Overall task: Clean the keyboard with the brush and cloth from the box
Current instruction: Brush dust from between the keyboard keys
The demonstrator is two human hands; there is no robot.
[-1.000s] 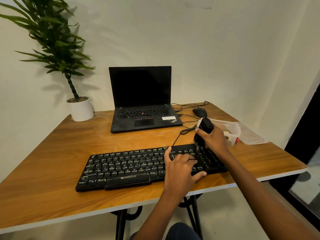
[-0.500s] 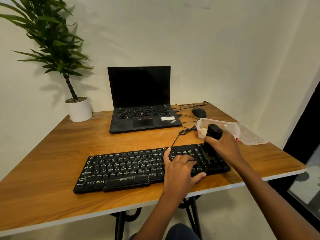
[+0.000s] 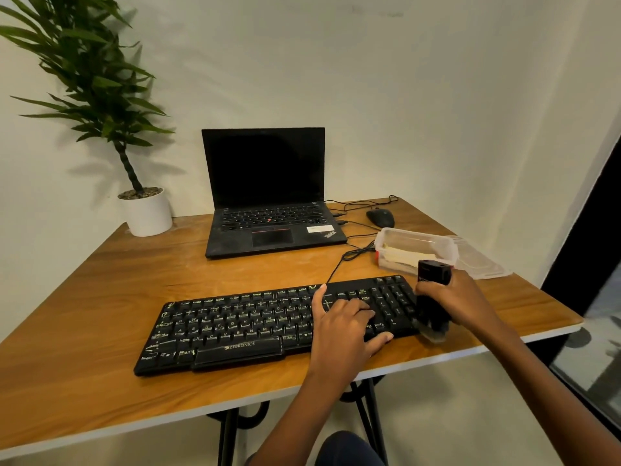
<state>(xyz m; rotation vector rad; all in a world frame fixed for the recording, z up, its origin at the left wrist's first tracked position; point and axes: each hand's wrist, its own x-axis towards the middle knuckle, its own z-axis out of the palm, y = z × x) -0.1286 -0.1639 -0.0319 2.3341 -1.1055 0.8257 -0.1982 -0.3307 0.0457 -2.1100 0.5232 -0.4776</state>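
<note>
Step in hand: brushing the right end of the keyboard (image 3: 268,324), centre to lower right of frame.

- Right hand (image 3: 463,301): fingers curled round the black brush (image 3: 432,272), which it holds nearly upright. The bristles sit at the keyboard's right edge, by the near corner of the number pad.
- Left hand (image 3: 342,331): lies flat on the keys right of centre with fingers straight and spread. It grips nothing and looks to be steadying the board.
- Box (image 3: 389,235): clear and open, just behind the keyboard's right end. A pale folded cloth (image 3: 403,258) is inside, untouched. The lid (image 3: 484,264) lies beside it, further right.

Judgement: the brush stage is under way and the wipe is not yet begun.

To do it well:
- Work short strokes along the gaps between key rows, pushing dirt off the right edge onto the worktop (image 3: 100,297), not back among the keys.
- Use light pressure so the bristles reach between the caps.
- Shift the flat hand before brushing the keys under it.
- Mind the cable behind the keyboard.
</note>
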